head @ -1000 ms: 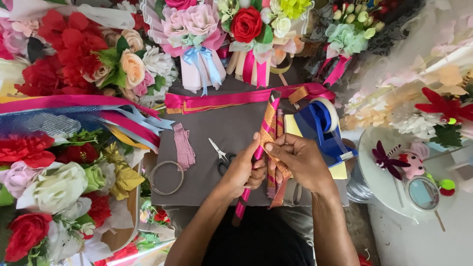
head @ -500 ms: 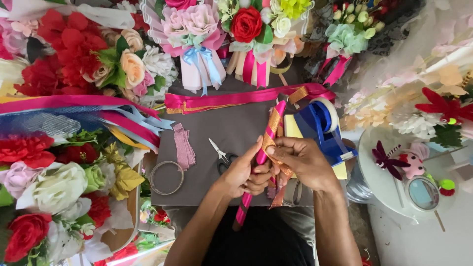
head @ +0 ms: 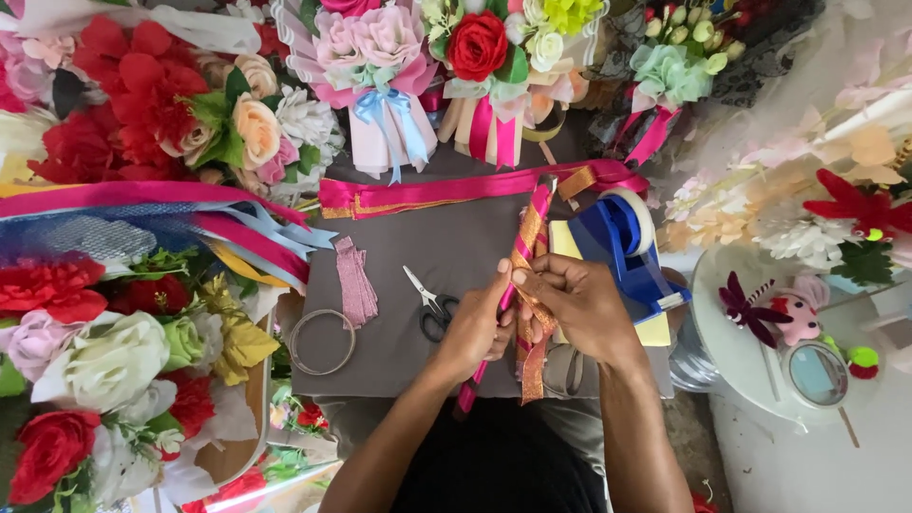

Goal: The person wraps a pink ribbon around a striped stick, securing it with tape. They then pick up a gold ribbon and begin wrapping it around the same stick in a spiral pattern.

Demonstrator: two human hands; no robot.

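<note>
Pink and gold ribbon strips (head: 528,249) run upright over the grey board (head: 399,285), just left of the blue tape dispenser (head: 627,249). Both hands meet on them: left hand (head: 475,328) curled shut round the lower strips, right hand (head: 575,306) pinching them with thumb and fingers. Scissors (head: 429,304) lie left of the dispenser.

The stick (head: 528,237) is wound in pink and orange-gold ribbon, a spiral stripe. It lies over a dark grey board (head: 418,247). Right of the board stands a blue tape dispenser (head: 627,249) with a white roll, over a pale yellow sheet (head: 564,240). On the board: black-handled scissors (head: 429,304) and a pink ribbon scrap (head: 355,280). Above it, a pink bouquet (head: 375,52) with a light blue bow.
</note>
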